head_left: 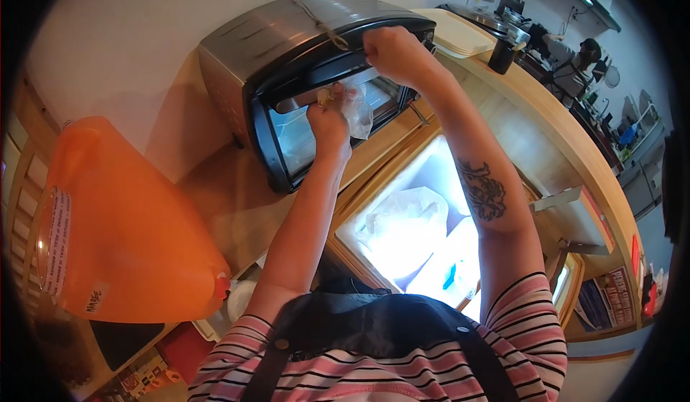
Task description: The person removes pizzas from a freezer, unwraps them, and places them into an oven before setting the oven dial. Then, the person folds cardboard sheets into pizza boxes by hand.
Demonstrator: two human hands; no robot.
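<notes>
A toaster oven [287, 43] with a steel top and a dark front frame stands ahead of me. My left hand [330, 127] is closed on a crumpled clear plastic bag [359, 114] in front of the oven's glass; whatever the bag contains is hard to make out. At the upper right of the oven front, my right hand [390, 53] is curled against the dark frame. Its fingertips are hidden, so what they grip does not show. A knotted cord [321, 21] hangs over the oven's top edge.
Below my right arm, a brightly lit chest [352, 240] stands open with white bags [406, 222] inside. A large orange container [136, 229] is at my left. Trays [463, 34] and a black cup [503, 57] sit on the curved wooden counter. Another person [575, 68] is in the kitchen beyond.
</notes>
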